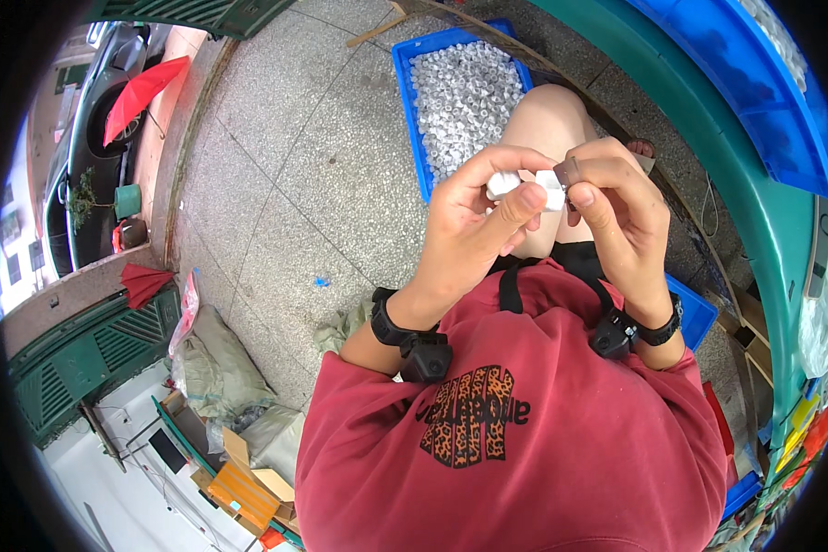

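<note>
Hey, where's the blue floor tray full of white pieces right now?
In the head view, the blue tray sits near the top, right of centre, just beyond the left hand and beside the bare knee.

Workshop, blue tray (412, 124), white parts (465, 106), sacks (219, 357)

Upper centre, right of the midline: your left hand (474, 212) pinches a rounded white piece (503, 185) beside an angular white piece (550, 190); your right hand (624, 198) grips a grey flat piece (569, 172) against the latter. Above, a blue tray (404, 92) contains many small white parts (460, 101). Upper left: an open red umbrella (143, 99). Lower left: a pale sack (219, 354). Right edge: a curved green rim (771, 216). Lower centre: your red shirt (580, 432).
</note>
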Demonstrator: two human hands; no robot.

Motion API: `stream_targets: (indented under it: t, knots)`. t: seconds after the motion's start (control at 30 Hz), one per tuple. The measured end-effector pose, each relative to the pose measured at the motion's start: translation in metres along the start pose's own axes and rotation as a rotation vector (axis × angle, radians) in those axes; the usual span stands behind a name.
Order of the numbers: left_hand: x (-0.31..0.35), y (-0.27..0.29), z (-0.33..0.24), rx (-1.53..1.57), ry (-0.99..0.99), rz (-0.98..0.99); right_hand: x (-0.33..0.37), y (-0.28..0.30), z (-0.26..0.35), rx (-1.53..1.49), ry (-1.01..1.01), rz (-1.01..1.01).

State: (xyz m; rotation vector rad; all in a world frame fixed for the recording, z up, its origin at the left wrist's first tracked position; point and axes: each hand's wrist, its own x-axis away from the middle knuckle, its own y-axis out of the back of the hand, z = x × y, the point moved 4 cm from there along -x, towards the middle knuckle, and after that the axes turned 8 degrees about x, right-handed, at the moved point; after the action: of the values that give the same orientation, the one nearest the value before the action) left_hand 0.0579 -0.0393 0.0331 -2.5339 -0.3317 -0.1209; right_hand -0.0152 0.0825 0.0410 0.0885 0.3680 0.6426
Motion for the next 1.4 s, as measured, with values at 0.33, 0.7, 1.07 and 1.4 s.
stream_targets:
  t: [0.33,0.7,1.07,1.4]
  knots:
    - [-0.006,0.002,0.003,0.016,-0.015,-0.004,0.011,-0.007,0.001,-0.292,0.118,-0.167]
    - [-0.005,0.005,0.014,0.382,0.438,0.088,-0.004,0.006,0.012,0.203,0.529,-0.031]
    - [-0.006,0.010,0.004,0.214,0.226,0.008,0.001,0.010,0.004,0.069,0.341,-0.095]
    - [-0.002,0.005,-0.009,0.028,0.045,0.021,-0.001,-0.001,-0.002,-0.163,-0.019,-0.003]
